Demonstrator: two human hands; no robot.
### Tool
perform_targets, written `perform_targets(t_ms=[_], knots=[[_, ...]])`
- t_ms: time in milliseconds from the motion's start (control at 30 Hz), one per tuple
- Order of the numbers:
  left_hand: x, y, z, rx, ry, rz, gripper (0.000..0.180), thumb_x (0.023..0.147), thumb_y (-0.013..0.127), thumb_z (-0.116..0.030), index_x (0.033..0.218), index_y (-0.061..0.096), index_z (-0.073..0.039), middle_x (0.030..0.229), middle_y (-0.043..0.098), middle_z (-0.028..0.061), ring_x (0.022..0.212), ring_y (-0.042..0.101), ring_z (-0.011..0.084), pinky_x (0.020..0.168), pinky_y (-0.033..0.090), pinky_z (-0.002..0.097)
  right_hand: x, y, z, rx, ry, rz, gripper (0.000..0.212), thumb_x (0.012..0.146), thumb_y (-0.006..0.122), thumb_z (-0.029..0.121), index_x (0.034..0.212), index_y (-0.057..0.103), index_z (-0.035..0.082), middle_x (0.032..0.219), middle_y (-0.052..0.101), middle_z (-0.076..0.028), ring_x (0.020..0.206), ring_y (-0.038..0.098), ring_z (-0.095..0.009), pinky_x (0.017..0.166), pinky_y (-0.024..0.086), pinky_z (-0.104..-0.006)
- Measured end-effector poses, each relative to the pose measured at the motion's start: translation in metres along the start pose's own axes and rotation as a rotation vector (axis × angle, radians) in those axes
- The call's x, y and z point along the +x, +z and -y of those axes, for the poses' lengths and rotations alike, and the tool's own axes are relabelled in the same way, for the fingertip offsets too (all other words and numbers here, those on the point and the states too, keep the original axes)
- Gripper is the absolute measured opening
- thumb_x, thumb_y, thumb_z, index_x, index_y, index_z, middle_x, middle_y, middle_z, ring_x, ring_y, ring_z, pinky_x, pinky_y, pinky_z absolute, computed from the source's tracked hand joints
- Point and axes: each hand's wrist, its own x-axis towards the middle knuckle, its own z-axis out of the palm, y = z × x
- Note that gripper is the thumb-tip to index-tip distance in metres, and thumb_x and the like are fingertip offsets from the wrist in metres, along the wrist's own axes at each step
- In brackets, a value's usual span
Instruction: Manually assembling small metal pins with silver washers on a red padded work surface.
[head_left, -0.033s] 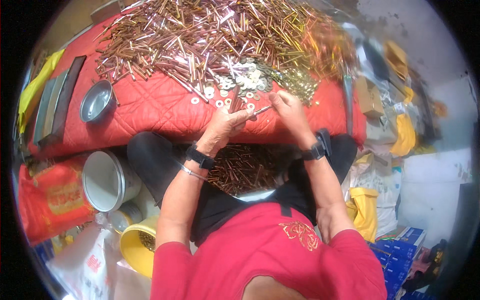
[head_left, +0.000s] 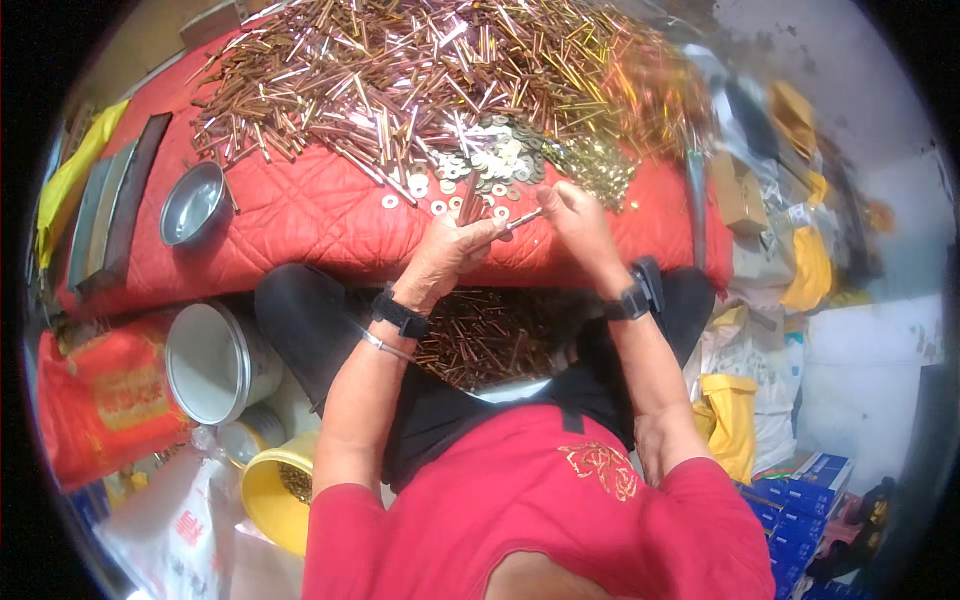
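My left hand [head_left: 446,252] is closed around several copper-coloured metal rods [head_left: 469,203], which stick up past its fingers. One metal rod [head_left: 524,220] points to the right from that hand's thumb. At its outer end the fingertips of my right hand [head_left: 582,222] pinch together. Whether a small part sits between those fingertips is hidden. Both hands are above the near edge of a red quilted cover [head_left: 330,215]. Just beyond them lie loose flat washers [head_left: 505,162] and a heap of small brassy pieces [head_left: 597,172], perhaps nuts. A large pile of copper-coloured rods [head_left: 390,80] spreads behind.
A metal bowl [head_left: 195,205] and dark flat bars [head_left: 125,200] lie at the left. Lower left are a lidded pail [head_left: 207,362], a yellow bucket [head_left: 268,505] and a red sack [head_left: 110,400]. More rods [head_left: 485,340] fill a container between my legs. Blue boxes [head_left: 800,510] stand lower right.
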Motion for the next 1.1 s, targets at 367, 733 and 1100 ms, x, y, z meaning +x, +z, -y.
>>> perform_targets(t_ms=[367, 733, 1100], knots=[[0.003, -0.004, 0.006, 0.007, -0.018, 0.018, 0.019, 0.085, 0.065, -0.022, 0.083, 0.064, -0.003, 0.055, 0.04, -0.0075, 0.042, 0.03, 0.0026, 0.039, 0.018, 0.0204, -0.007, 0.008, -0.004, 0.179, -0.112, -0.043, 0.037, 0.092, 0.057, 0.037, 0.083, 0.057, 0.001, 0.072, 0.055, -0.001, 0.07, 0.051, -0.008, 0.064, 0.042, -0.0241], [0.002, -0.003, 0.007, 0.006, -0.047, 0.025, 0.019, 0.086, 0.064, -0.022, 0.081, 0.064, -0.003, 0.055, 0.039, -0.0074, 0.042, 0.029, 0.0029, 0.04, 0.018, 0.0206, -0.006, 0.002, -0.008, 0.203, 0.064, 0.04, 0.036, 0.092, 0.058, 0.035, 0.079, 0.057, 0.002, 0.067, 0.052, 0.002, 0.066, 0.046, -0.007, 0.059, 0.038, -0.0246], [0.004, -0.002, 0.008, -0.002, -0.072, 0.012, 0.02, 0.086, 0.063, -0.022, 0.081, 0.065, -0.003, 0.053, 0.037, -0.009, 0.042, 0.029, 0.0027, 0.04, 0.018, 0.0211, -0.005, 0.019, -0.016, 0.263, -0.09, -0.15, 0.037, 0.09, 0.061, 0.033, 0.072, 0.054, 0.001, 0.061, 0.045, -0.001, 0.06, 0.041, -0.008, 0.055, 0.035, -0.027]])
